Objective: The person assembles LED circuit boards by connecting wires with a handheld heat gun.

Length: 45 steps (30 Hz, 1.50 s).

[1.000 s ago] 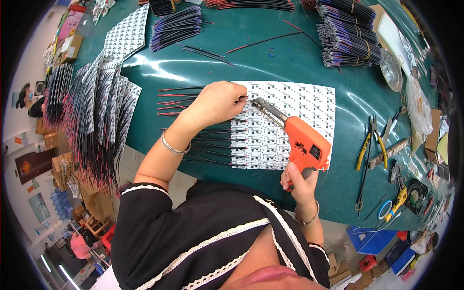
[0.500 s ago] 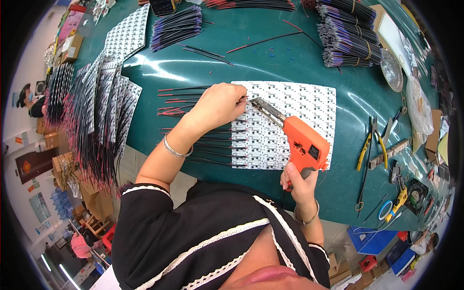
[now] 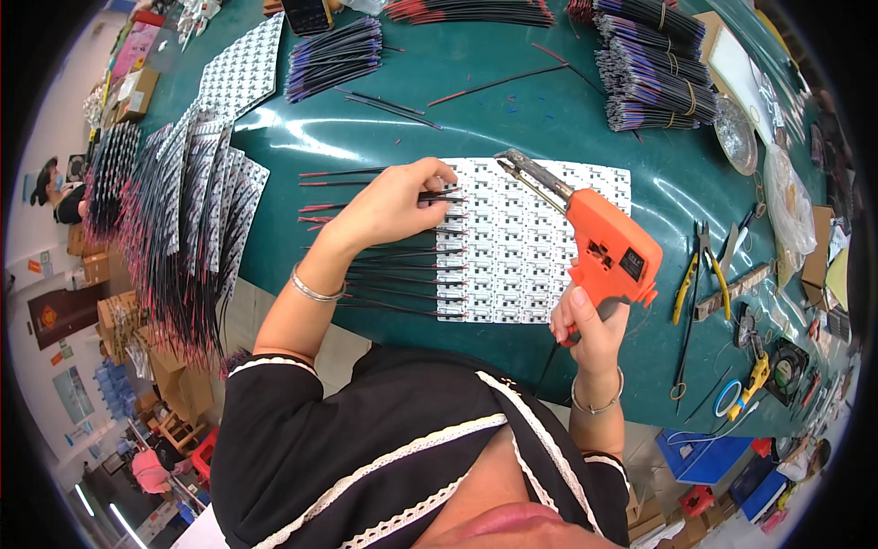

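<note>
While a white panel of small square boards (image 3: 526, 265) lies flat on the green tabletop (image 3: 549, 137), in front of the person, a row of black wires with red ends (image 3: 402, 268) sticks out past its left edge. Over the upper part of that row is the left hand (image 3: 393, 203), its thumb and forefinger parted beside the panel's upper left corner; its other fingers are curled and partly hidden. Closed around the handle of an orange soldering gun (image 3: 615, 245), the right hand (image 3: 593, 331) holds it at the panel's right side. The gun's metal tip (image 3: 506, 157) points up and left over the panel's top edge; whether it touches cannot be told.

Beyond the panel, loose wires (image 3: 498, 82) lie near a bundle with blue-purple ends (image 3: 334, 59), and banded bundles (image 3: 654, 82) are stacked at the upper right. To the left, wired panels (image 3: 192, 183) overlap in a pile, their wires hanging down. To the right are yellow-handled pliers (image 3: 723, 284), a clear plastic bag (image 3: 791, 206) and a small black fan (image 3: 786, 368).
</note>
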Motion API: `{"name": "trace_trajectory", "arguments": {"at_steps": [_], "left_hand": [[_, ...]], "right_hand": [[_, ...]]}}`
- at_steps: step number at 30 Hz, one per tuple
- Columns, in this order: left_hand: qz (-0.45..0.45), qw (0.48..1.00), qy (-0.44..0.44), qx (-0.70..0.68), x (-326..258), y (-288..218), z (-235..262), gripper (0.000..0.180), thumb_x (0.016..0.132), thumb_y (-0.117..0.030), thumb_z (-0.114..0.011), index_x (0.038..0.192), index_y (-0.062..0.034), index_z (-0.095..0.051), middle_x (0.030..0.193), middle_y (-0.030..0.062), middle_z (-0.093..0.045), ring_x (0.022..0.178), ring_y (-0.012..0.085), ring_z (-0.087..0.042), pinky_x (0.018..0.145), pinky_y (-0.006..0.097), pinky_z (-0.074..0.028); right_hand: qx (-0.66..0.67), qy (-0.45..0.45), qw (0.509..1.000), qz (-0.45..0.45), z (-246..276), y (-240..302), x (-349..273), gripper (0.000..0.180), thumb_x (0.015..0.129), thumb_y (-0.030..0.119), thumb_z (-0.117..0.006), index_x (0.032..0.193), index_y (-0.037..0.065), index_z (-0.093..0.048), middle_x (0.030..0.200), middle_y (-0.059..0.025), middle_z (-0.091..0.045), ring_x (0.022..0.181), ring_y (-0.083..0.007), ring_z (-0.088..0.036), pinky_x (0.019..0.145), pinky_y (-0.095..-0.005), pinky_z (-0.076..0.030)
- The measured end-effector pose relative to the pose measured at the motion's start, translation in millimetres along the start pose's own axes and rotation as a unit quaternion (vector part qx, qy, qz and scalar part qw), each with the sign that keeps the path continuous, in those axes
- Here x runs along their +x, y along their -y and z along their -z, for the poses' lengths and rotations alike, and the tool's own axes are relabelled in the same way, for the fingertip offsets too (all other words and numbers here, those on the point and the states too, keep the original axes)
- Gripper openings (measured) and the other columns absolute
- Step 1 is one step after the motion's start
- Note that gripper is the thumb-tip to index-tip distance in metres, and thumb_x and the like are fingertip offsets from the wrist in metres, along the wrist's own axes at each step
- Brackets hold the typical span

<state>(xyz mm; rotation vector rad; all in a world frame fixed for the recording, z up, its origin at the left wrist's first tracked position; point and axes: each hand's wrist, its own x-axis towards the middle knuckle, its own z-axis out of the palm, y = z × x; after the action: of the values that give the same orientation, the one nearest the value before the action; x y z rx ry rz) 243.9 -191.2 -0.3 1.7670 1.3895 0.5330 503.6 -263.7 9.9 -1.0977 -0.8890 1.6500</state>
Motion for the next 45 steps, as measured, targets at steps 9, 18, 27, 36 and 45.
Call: {"name": "trace_trajectory", "arguments": {"at_steps": [9, 18, 27, 36, 45], "left_hand": [[0.007, 0.999, -0.046, 0.023, -0.4, -1.3, 14.5, 0.011, 0.077, -0.003, -0.057, 0.086, 0.0027, -0.056, 0.076, 0.0101, -0.057, 0.065, 0.0173, -0.053, 0.061, 0.027, -0.043], [0.002, 0.996, -0.056, 0.064, 16.1, -7.6, -1.3, 0.010, 0.073, -0.005, -0.060, 0.078, 0.0028, -0.056, 0.073, 0.0128, -0.060, 0.068, 0.0214, -0.059, 0.063, 0.028, -0.046], [-0.053, 0.990, -0.061, 0.112, 21.4, -4.3, -7.6, 0.009, 0.071, -0.006, -0.059, 0.077, 0.0008, -0.058, 0.071, 0.0137, -0.057, 0.061, 0.0256, -0.055, 0.056, 0.032, -0.043], [-0.057, 0.987, -0.052, 0.144, 25.1, -5.1, -8.2, 0.008, 0.070, -0.005, -0.058, 0.074, 0.0010, -0.058, 0.071, 0.0139, -0.057, 0.063, 0.0288, -0.055, 0.058, 0.034, -0.044], [-0.034, 0.980, -0.052, 0.187, 26.1, -8.9, -11.4, 0.007, 0.069, -0.005, -0.057, 0.072, 0.0007, -0.057, 0.069, 0.0142, -0.056, 0.065, 0.0306, -0.055, 0.061, 0.037, -0.044]], "right_hand": [[0.006, 0.031, 0.999, -0.027, -0.4, -2.9, 8.9, 0.031, 0.081, 0.012, -0.054, 0.104, -0.006, -0.043, 0.051, -0.0028, -0.042, 0.036, -0.0094, -0.040, 0.036, -0.0226, -0.036], [-0.017, 0.030, 0.999, -0.031, -0.6, -12.8, 3.4, 0.029, 0.081, 0.011, -0.054, 0.103, -0.005, -0.043, 0.051, -0.0024, -0.043, 0.036, -0.0100, -0.042, 0.036, -0.0222, -0.037], [-0.029, 0.029, 0.998, -0.042, -1.9, -17.6, 2.4, 0.023, 0.083, 0.010, -0.053, 0.098, -0.004, -0.043, 0.050, -0.0026, -0.044, 0.036, -0.0099, -0.042, 0.036, -0.0218, -0.036], [-0.046, 0.039, 0.998, -0.036, -1.9, -19.0, 2.4, 0.022, 0.083, 0.012, -0.053, 0.095, -0.004, -0.043, 0.050, -0.0026, -0.044, 0.036, -0.0099, -0.042, 0.035, -0.0213, -0.035], [-0.066, 0.044, 0.996, -0.039, -0.9, -20.1, 3.5, 0.018, 0.083, 0.013, -0.054, 0.088, -0.001, -0.044, 0.048, -0.0022, -0.045, 0.035, -0.0094, -0.042, 0.034, -0.0209, -0.034]]}}
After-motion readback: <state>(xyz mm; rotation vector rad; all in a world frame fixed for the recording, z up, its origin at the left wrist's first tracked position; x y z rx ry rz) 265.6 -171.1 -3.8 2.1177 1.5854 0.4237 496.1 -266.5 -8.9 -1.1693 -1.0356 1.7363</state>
